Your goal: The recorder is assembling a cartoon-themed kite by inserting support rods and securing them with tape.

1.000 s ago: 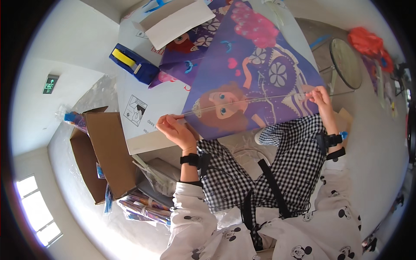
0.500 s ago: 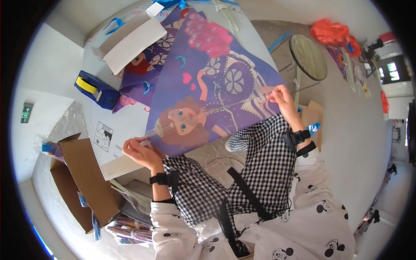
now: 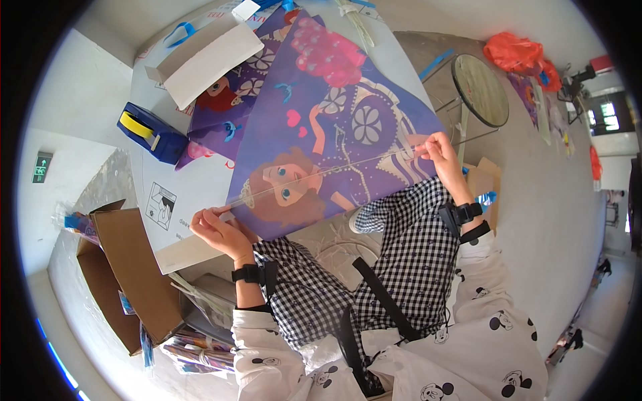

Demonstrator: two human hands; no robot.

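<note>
A large purple printed sheet (image 3: 281, 140), shaped like a kite sail, spreads over the near side of the table and past its edge toward my lap. It shows a cartoon princess, pink flowers and hearts. A thin, straight, pale strip (image 3: 354, 164) runs across its near part; whether it is tape or a slim rod is hard to tell. My left hand (image 3: 224, 230) is closed in a pinch at the strip's left end, by the sheet's corner. At the other end, by the sheet's right corner, my right hand (image 3: 441, 158) pinches the strip between thumb and fingers.
A blue tape dispenser (image 3: 152, 134) with a yellow core and an open white box (image 3: 212, 63) stand on the white table (image 3: 150, 227). Beneath the sheet lies another printed sheet (image 3: 227, 110). A round stool (image 3: 480, 90) is at right; a cardboard box (image 3: 137, 274) sits lower left.
Both hands keep the same pinch on the strip. The whole scene has shifted slightly rightward in view; otherwise little differs.
</note>
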